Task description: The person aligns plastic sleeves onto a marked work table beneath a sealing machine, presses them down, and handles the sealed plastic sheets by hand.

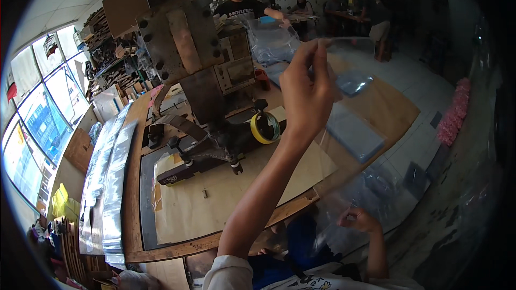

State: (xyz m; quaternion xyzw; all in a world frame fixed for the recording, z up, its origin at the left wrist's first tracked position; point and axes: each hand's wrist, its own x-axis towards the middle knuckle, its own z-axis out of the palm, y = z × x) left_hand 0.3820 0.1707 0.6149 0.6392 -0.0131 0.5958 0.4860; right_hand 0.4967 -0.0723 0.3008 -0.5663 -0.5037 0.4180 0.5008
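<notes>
A clear plastic sheet (355,145) is held up by the left hand (305,94), its grip pinched on the top edge. The bottom edge is pinched by the right hand (359,219), beside the worktop (215,204).

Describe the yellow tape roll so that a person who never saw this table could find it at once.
Start at the wooden table and find the big metal press at its middle. The tape roll stands on edge at the foot of the press, on its right side, just left of the raised left hand. It is the only yellow ring there; the things around it are dark metal.
</notes>
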